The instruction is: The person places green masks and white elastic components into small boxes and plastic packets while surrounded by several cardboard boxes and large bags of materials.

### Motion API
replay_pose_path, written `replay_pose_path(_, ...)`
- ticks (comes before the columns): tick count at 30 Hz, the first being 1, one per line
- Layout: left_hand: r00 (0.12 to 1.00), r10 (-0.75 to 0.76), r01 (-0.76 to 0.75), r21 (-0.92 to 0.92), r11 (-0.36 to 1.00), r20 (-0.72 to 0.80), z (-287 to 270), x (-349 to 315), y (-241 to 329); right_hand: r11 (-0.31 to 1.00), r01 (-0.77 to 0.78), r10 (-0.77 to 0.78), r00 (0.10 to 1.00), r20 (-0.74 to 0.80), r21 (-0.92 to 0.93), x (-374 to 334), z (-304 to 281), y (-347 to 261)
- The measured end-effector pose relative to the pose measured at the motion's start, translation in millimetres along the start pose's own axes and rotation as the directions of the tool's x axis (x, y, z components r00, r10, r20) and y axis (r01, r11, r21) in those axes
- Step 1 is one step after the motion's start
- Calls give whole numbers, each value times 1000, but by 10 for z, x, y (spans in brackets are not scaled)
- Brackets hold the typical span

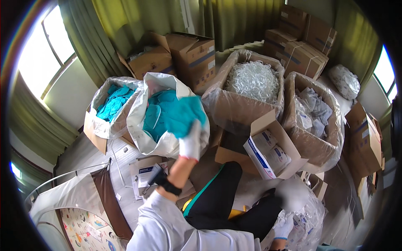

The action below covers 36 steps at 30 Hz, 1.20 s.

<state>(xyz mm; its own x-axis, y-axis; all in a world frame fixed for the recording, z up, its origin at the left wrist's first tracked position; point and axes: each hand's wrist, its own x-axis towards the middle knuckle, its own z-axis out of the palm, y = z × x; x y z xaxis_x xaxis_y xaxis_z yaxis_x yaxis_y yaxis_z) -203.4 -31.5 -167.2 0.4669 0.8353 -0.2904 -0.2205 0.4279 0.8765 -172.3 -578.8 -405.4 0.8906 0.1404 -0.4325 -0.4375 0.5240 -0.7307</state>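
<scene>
My left hand, in a white glove with a red cuff, is raised at the near side of a white sack. Its fingers are closed on a teal cloth piece, blurred by motion. More teal pieces fill the sack, one showing a thin white cord. Low on the right, my right hand, in a white glove with a blue cuff, is beside a clear plastic bag of printed packets. Its fingers are too indistinct to read. A blurred pale grey shape is above that hand.
Left of the sack, a lined box holds teal cloth. Ahead, a lined carton holds curly white strands; another holds grey-white pieces. An open carton with packs tilts before them. A fabric-sided frame borders the near left. Cartons are stacked behind.
</scene>
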Motion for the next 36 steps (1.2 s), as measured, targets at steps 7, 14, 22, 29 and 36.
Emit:
replay_pose_path(7,878,-224,387,-351,853,423,-599,927,-387,968,-249,250,963,-104,27,-106,1573,-579)
replay_pose_path(14,800,-302,120,353,928,519,162,-296,-1207,993,-72,58,989,139,95,62,2554,-949)
replay_pose_path(22,295,-291,59,287,956,910,661,-937,-1225,951,-247,126,858,498,184,-190,2854,-1087)
replay_pose_path(29,182,-281,87,270,959,942,659,-1185,-1178,993,-47,18,964,265,104,-252,2901,-955)
replay_pose_path(36,367,-190,-415,343,842,911,768,-1348,-862,966,-209,112,869,481,153,-246,2689,-965)
